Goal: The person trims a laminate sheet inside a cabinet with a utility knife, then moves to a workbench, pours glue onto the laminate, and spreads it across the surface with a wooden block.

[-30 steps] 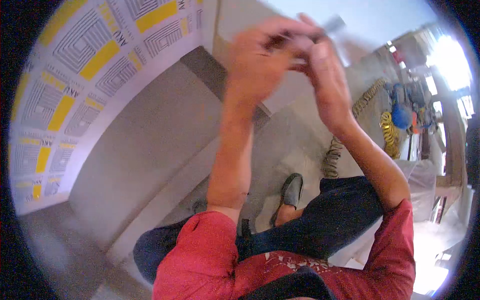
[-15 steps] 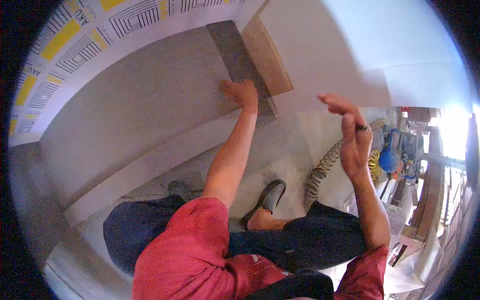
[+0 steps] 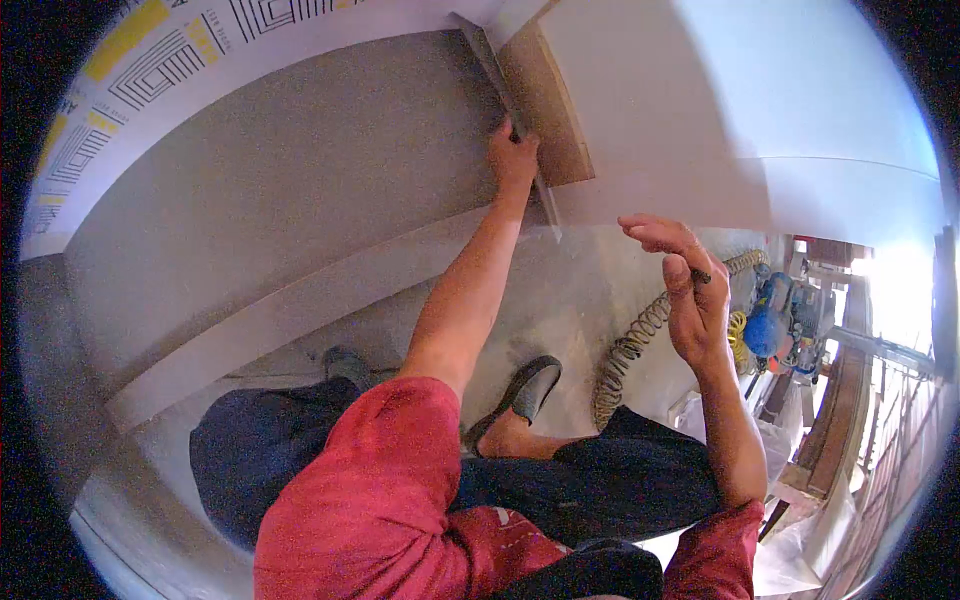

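Observation:
My left hand [image 3: 514,160] is reached far forward, its fingers closed round a long, narrow grey strip [image 3: 485,58]. The strip stands nearly edge-on, between a wide grey panel [image 3: 280,170] and a brown wooden piece [image 3: 553,105]. Part of the strip is hidden behind the hand. My right hand [image 3: 692,300] is raised in the air with its fingers stretched out and thumb apart; it holds nothing. A dark ring shows on one of its fingers. Behind it is a large white panel [image 3: 660,110].
White film printed with yellow and black patterns [image 3: 150,75] lines the upper left. A coiled air hose [image 3: 630,345] lies on the floor at the right, leading toward a machine with a blue part [image 3: 764,330]. My shoe [image 3: 538,388] is on the floor below.
The grey strip, earlier lying with its broad face showing, is now turned nearly edge-on in my left hand. The left hand has moved slightly up and right; the right hand stays raised.

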A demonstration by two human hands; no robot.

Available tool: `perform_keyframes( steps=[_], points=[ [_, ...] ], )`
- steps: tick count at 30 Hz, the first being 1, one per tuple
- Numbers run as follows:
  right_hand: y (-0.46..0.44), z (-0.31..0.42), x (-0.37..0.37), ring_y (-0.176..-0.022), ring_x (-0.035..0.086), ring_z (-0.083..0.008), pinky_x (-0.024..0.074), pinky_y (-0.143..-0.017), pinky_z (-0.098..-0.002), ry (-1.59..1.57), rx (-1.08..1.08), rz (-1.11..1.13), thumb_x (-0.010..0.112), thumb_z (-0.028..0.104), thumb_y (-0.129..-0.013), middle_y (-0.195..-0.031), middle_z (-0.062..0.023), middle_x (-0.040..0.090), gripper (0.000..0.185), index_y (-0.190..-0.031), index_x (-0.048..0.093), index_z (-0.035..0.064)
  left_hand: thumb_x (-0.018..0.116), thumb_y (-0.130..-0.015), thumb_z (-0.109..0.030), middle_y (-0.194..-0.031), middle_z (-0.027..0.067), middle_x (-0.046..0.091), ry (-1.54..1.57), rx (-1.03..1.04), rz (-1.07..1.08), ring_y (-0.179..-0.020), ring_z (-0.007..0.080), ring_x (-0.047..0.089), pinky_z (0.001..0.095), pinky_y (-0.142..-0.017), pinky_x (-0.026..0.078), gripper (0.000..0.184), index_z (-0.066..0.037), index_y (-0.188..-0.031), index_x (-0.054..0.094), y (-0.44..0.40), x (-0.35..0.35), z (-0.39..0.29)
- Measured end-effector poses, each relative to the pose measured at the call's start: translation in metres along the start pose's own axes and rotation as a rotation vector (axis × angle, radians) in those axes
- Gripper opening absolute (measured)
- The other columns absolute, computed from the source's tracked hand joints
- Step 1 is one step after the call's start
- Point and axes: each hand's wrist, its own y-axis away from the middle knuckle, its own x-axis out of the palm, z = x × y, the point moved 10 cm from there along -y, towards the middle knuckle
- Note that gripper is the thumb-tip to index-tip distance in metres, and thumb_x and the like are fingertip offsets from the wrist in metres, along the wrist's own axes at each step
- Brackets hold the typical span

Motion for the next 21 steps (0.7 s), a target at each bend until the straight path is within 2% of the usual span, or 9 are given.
perform_keyframes(
  steps=[2,4,6,7,9,11,15,19,21],
  points=[
    [-0.001,0.003,0.004,-0.115,0.066,-0.0271,0.0506,-0.096,-0.0388,0.038,-0.004,0.026,0.043,0.044,-0.111,-0.124,-0.0165,0.071,0.05,-0.118,0.069,0.0011,0.074,-0.085,-0.022,-0.122,0.0264,0.07,0.003,0.013,0.094,-0.115,0.0367,0.068,0.0427,-0.1,0.052,0.06,0.004,-0.137,0.061,-0.008,0.024,0.014],
    [-0.002,0.002,0.003,-0.115,0.066,-0.0271,0.0507,-0.096,-0.0387,0.04,-0.014,0.034,0.043,0.043,-0.111,-0.124,-0.0165,0.071,0.05,-0.118,0.069,0.0009,0.074,-0.085,-0.024,-0.125,0.0272,0.069,0.048,-0.025,0.17,-0.118,0.0378,0.067,0.0427,-0.103,0.051,0.061,0.004,-0.138,0.06,-0.006,0.039,0.012],
    [-0.002,0.001,0.003,-0.114,0.066,-0.0271,0.0508,-0.096,-0.0385,0.039,-0.021,0.039,0.043,0.043,-0.111,-0.124,-0.0165,0.071,0.05,-0.118,0.069,0.0007,0.074,-0.085,-0.025,-0.133,0.0276,0.065,-0.097,0.163,0.222,-0.125,0.0393,0.063,0.0422,-0.11,0.047,0.064,0.004,-0.14,0.058,0.002,0.051,-0.008],
    [-0.002,0.0,0.003,-0.115,0.066,-0.0272,0.0508,-0.095,-0.0384,0.037,-0.013,0.047,0.043,0.042,-0.111,-0.124,-0.0167,0.071,0.05,-0.118,0.069,0.0005,0.074,-0.085,-0.025,-0.133,0.0276,0.065,-0.097,0.16,0.215,-0.125,0.0393,0.063,0.0422,-0.11,0.047,0.064,0.004,-0.14,0.058,0.002,0.053,-0.008],
    [0.0,-0.003,0.004,-0.115,0.066,-0.0272,0.0508,-0.095,-0.0383,0.035,-0.003,0.058,0.043,0.042,-0.111,-0.124,-0.0168,0.071,0.049,-0.118,0.069,0.0003,0.071,-0.088,-0.03,-0.144,0.0289,0.056,-0.147,0.137,0.324,-0.134,0.0415,0.055,0.0438,-0.116,0.042,0.069,0.003,-0.146,0.053,0.005,0.068,-0.004],
    [0.002,-0.008,0.005,-0.118,0.067,-0.0305,0.0491,-0.104,-0.0412,0.012,0.011,0.087,0.049,0.027,-0.109,-0.126,-0.0156,0.071,0.033,-0.119,0.069,0.0029,0.069,-0.089,-0.034,-0.148,0.0298,0.051,-0.152,0.098,0.301,-0.138,0.0432,0.05,0.0447,-0.117,0.04,0.073,0.002,-0.149,0.048,0.003,0.074,0.0],
    [0.004,-0.013,0.004,-0.118,0.067,-0.0311,0.0491,-0.104,-0.0417,-0.009,0.025,0.106,0.05,0.025,-0.109,-0.125,-0.0158,0.071,0.031,-0.119,0.069,0.0031,0.063,-0.094,-0.045,-0.157,0.033,0.037,-0.174,0.079,0.289,-0.146,0.0481,0.037,0.0483,-0.12,0.035,0.082,-0.002,-0.158,0.036,-0.001,0.084,0.015],
    [0.007,-0.022,0.01,-0.115,0.069,-0.0309,0.0514,-0.101,-0.0407,0.014,0.049,0.148,0.052,0.019,-0.107,-0.123,-0.0157,0.072,0.027,-0.12,0.069,0.0034,0.062,-0.095,-0.046,-0.157,0.0333,0.036,-0.232,0.053,0.358,-0.147,0.0483,0.035,0.05,-0.121,0.033,0.083,-0.005,-0.16,0.032,-0.012,0.085,0.031],
    [0.006,-0.025,0.013,-0.114,0.069,-0.0309,0.0525,-0.099,-0.0406,0.005,0.071,0.168,0.052,0.017,-0.106,-0.122,-0.0158,0.072,0.025,-0.12,0.069,0.0034,0.06,-0.096,-0.047,-0.16,0.0321,0.034,-0.141,0.023,0.398,-0.148,0.0473,0.034,0.0509,-0.122,0.031,0.082,-0.008,-0.162,0.03,-0.017,0.085,0.033]
  ],
)
